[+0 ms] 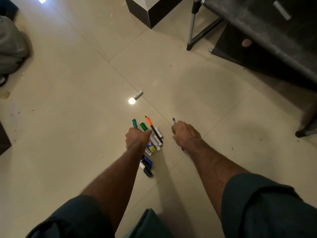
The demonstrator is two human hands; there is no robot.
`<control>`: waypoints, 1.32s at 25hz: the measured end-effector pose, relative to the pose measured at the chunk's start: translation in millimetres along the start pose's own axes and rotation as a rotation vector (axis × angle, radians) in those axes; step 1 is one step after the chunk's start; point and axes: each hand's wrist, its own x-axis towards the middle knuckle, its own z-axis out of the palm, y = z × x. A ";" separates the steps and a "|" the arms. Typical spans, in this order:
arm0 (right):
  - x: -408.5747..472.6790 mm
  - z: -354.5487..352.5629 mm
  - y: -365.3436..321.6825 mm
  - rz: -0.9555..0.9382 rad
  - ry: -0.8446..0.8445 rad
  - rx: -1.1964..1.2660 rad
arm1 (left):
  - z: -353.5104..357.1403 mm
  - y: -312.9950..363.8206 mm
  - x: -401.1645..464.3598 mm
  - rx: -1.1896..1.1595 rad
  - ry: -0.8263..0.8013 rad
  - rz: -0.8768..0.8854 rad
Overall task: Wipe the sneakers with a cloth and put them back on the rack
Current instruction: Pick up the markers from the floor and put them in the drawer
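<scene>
No sneakers, cloth or rack show here; what lies under the hands is a bunch of markers on the pale tiled floor (72, 86).

The left hand (137, 137) is curled into a closed grip around several markers at once: a teal-capped marker (134, 123) and a green-capped marker (143, 126) stick out beyond its knuckles. Just beside them an orange-capped pen (148, 121) lies slanted across white marker barrels (157, 139) with printed labels. Nearer the person, beside the left forearm, lie a yellow-capped marker (152, 148), a blue-capped one (147, 160) and black-capped ones (148, 172).

The right hand (186, 134) is closed around a thin blue pen (174, 120), whose tip pokes out past the fingers.

Farther off, alone on the floor, lies a small white cylinder (138, 95) beside a bright reflected light spot. Dark furniture (267, 54) and a metal frame (193, 24) stand at the upper right.
</scene>
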 end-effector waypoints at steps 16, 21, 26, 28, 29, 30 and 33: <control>13.6 -56.3 25.8 0.338 -0.265 0.295 | -0.7 35.6 -6.4 0.130 0.155 0.211; -49.2 -194.5 103.1 0.289 -0.317 0.606 | 16.8 130.4 -84.1 -0.162 -0.088 0.565; -249.1 -256.6 155.7 0.411 0.268 0.652 | 44.9 240.8 -265.2 -0.226 -0.756 0.905; -346.8 -250.6 166.2 0.548 0.386 0.740 | 48.7 263.7 -352.1 -0.087 -0.956 1.074; -395.1 -247.6 169.7 0.633 0.449 0.778 | 52.4 270.0 -393.9 -0.007 -1.057 1.135; -442.9 -244.6 173.2 0.722 0.515 0.816 | 57.9 271.3 -433.7 0.083 -1.146 1.179; -562.7 -233.9 181.7 0.995 0.573 0.889 | 71.2 254.9 -534.6 0.374 -1.302 1.277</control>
